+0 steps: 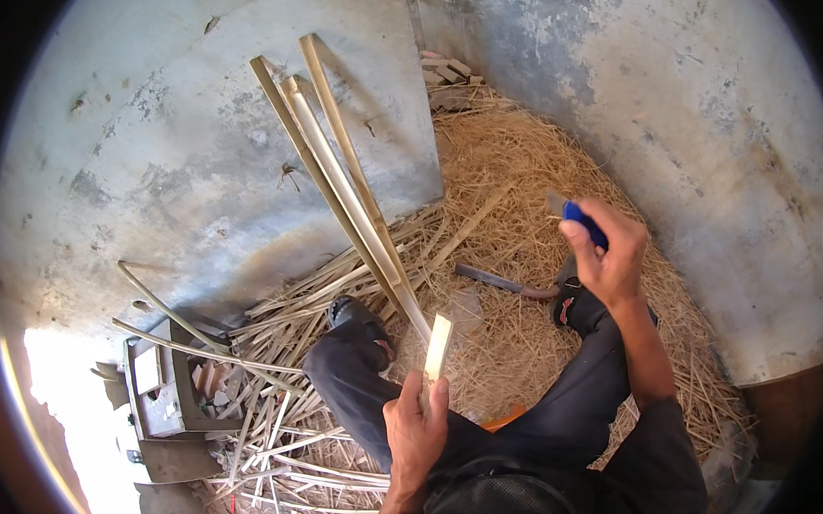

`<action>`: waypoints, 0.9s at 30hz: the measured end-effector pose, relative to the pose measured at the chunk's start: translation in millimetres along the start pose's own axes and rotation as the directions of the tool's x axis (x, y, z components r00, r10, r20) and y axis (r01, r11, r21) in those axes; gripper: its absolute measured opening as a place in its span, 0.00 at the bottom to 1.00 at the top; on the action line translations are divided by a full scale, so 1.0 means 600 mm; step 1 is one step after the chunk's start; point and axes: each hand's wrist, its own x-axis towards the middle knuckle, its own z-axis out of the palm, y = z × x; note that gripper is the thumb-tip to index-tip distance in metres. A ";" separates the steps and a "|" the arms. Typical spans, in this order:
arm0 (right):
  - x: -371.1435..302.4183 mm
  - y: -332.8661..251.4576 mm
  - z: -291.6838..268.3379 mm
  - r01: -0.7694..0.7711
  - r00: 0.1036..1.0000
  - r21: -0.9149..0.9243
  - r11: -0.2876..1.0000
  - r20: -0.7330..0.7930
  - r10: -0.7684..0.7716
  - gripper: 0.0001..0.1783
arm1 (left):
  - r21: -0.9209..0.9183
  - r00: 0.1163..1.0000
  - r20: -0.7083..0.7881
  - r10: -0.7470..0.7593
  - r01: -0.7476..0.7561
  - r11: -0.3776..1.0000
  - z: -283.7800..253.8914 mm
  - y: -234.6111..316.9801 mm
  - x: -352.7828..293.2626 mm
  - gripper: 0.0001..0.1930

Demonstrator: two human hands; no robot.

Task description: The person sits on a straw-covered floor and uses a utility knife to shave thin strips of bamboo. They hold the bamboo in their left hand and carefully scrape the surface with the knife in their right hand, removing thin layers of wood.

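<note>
In front of my lap, my left hand point(418, 431) is closed around a pale split-bamboo strip point(439, 345), whose light cut face points up and away from me. Out to the right and higher, my right hand point(618, 248) grips a blue-handled knife point(584, 226). Its short blade sticks out past my thumb and forefinger toward the upper left, apart from the strip. Several long bamboo lengths point(347, 182) lean against the wall beyond my left hand, their lower ends near the strip.
A dark long-bladed tool point(486, 277) lies between my feet. Shavings point(518, 194) cover the floor, with cut strips point(282, 452) heaped at the left. A worn box point(177, 419) holding scraps stands by the bright opening. Weathered walls point(679, 139) close in on both sides.
</note>
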 end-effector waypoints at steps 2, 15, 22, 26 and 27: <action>-0.019 -0.011 0.013 0.070 0.994 0.089 0.994 0.082 -0.077 0.16 | -0.014 1.000 -0.002 0.007 -0.007 1.000 0.003 0.002 0.003 0.15; -0.084 -0.078 0.055 0.258 0.879 0.226 0.940 0.350 -0.325 0.16 | 0.007 0.993 -0.064 0.095 -0.095 0.995 0.017 0.040 0.033 0.17; -0.085 -0.073 0.052 0.274 0.865 0.207 0.939 0.374 -0.335 0.16 | 0.015 0.992 -0.059 0.108 -0.107 0.994 0.022 0.039 0.040 0.17; -0.072 -0.074 0.048 0.299 0.878 0.149 0.943 0.345 -0.333 0.16 | 0.034 0.997 -0.026 0.073 -0.072 0.997 0.017 0.038 0.040 0.17; -0.062 -0.062 0.047 0.247 0.921 0.107 0.963 0.284 -0.268 0.16 | 0.030 0.997 -0.021 0.076 -0.075 0.997 0.017 0.035 0.036 0.17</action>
